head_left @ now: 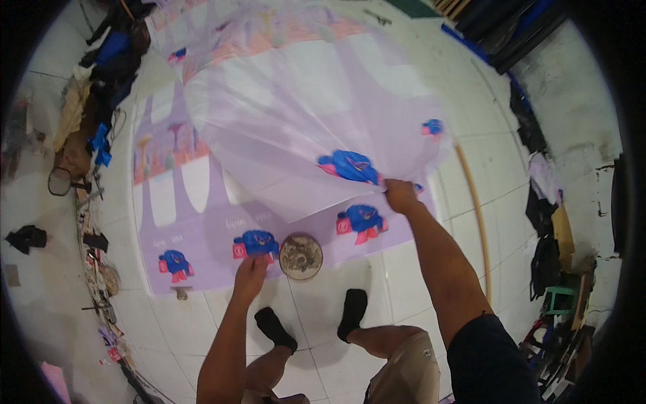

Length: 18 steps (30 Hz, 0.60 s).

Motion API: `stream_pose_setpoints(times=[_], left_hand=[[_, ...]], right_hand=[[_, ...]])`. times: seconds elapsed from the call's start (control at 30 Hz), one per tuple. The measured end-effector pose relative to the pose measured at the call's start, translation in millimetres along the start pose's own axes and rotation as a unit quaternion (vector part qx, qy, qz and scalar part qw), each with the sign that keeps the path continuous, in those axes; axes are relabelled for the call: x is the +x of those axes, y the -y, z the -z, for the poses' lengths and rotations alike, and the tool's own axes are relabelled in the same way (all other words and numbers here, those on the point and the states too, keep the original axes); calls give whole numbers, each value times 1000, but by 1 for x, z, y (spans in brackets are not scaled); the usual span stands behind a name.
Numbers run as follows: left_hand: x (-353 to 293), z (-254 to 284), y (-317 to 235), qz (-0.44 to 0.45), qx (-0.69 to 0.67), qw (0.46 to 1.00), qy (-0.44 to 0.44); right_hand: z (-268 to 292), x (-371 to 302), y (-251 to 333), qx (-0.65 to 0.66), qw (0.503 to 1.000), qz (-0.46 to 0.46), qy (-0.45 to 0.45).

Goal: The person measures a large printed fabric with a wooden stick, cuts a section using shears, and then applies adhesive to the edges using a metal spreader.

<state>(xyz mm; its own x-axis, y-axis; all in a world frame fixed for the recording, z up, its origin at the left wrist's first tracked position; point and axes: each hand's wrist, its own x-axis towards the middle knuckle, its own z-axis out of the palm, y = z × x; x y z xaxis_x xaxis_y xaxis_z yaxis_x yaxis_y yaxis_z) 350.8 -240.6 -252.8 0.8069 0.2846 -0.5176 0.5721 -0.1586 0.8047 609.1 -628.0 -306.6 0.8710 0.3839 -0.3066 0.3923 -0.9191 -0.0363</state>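
Large lilac printed fabric sheets lie on the floor, one over another, with blue and pink figures and white shapes. My right hand (402, 196) is closed on the edge of the upper printed sheet (303, 128), lifting it so that folds fan out from the grip. My left hand (249, 276) is lower, at the near edge of the lower printed sheet (202, 262), its fingers pressed together; what they hold, if anything, cannot be made out. Beside it a round, speckled brownish disc (301, 256) rests partly on the lower sheet.
A small metal piece (181, 293) sits at the sheet's near left corner. A long thin wooden strip (476, 215) lies along the right. Cluttered items line both walls, with a green stool (560, 298) at right. My black-socked feet (275, 328) stand on white tiles.
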Motion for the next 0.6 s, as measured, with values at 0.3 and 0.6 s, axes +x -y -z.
stream_pose_setpoints(times=[0.3,0.6], left_hand=[[185,-97,51,-35,78,996,17],[220,0,120,-108,658,734,129]], right_hand=[[-204,29,-41,226,908,-173,-309],[-183,14,-100,175,908,-204,-321]])
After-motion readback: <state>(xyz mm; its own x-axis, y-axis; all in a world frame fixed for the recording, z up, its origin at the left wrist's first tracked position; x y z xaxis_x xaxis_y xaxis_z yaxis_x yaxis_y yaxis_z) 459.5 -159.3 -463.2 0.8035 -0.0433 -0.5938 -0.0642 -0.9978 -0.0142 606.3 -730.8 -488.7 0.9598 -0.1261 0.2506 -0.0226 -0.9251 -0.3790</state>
